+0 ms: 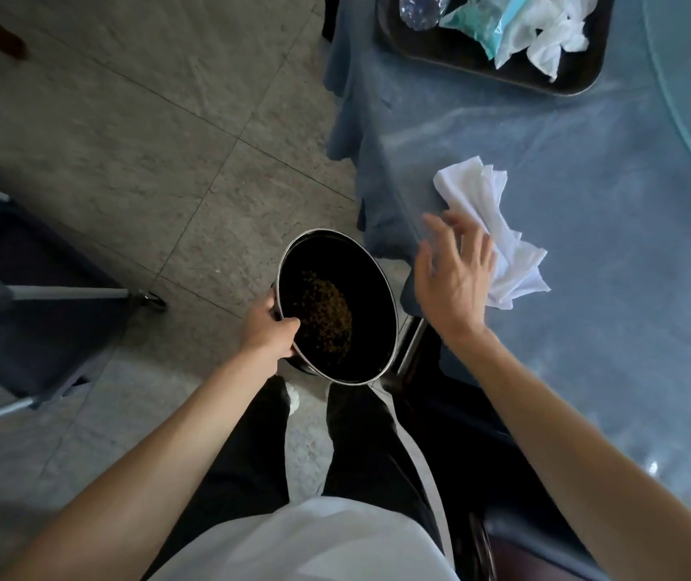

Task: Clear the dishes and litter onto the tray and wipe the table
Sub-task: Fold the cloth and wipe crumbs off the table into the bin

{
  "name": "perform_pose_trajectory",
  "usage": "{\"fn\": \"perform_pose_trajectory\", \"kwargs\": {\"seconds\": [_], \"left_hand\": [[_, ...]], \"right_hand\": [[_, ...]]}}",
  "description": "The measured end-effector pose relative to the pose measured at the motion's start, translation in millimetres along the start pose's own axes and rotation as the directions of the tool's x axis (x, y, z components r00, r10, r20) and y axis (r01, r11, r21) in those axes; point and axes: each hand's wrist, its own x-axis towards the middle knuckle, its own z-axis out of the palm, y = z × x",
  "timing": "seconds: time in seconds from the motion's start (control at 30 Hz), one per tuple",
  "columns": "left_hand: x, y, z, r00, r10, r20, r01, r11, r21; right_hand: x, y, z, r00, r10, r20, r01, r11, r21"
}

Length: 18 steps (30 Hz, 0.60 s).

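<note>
My left hand (270, 329) grips the rim of a round metal bin (371, 295) with a dark inside and brownish scraps at its bottom, held tilted just off the table's edge. My right hand (455, 272) hovers open, fingers spread, between the bin and a crumpled white cloth (488, 220) that lies on the blue-covered table (587, 266). At the table's far side stands a dark tray (453, 52) with a crushed plastic bottle (419, 8), a teal wrapper (480, 18) and white tissues (545, 35).
A glass turntable edge (687, 119) curves along the table's right. A grey cart with metal bars (42, 293) stands on the tiled floor at left. A chair seat (515, 547) is behind my legs at lower right.
</note>
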Motion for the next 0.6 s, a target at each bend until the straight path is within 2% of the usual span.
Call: {"fn": "perform_pose_trajectory", "kwargs": {"seconds": [0.07, 0.13, 0.23, 0.4, 0.6], "left_hand": [[2.7, -4.3, -10.2, 1.0, -0.003, 0.01, 0.003, 1.0, -0.016], [5.8, -9.8, -22.7, 1.0, -0.005, 0.016, 0.005, 1.0, -0.015], [15.4, -21.6, -41.4, 1.0, -0.002, 0.021, 0.002, 1.0, -0.012], [53.3, -56.2, -59.1, 1.0, -0.016, 0.01, 0.017, 1.0, -0.016], [132.4, -110.0, -64.1, 0.999, -0.029, 0.028, 0.027, 0.998, 0.06]], "right_hand": [[-34.2, -23.6, 11.2, 0.992, -0.064, 0.106, 0.055, 0.995, 0.084], [-60.1, -36.9, 29.1, 0.958, 0.041, 0.284, -0.067, 0.994, 0.084], [-77.2, -37.5, 62.8, 0.834, 0.219, 0.506, -0.259, 0.966, 0.011], [-86.8, -36.3, 115.1, 0.727, 0.269, 0.632, -0.347, 0.938, -0.001], [-113.0, -28.9, 205.1, 0.665, 0.266, 0.698, -0.299, 0.951, -0.079]]}}
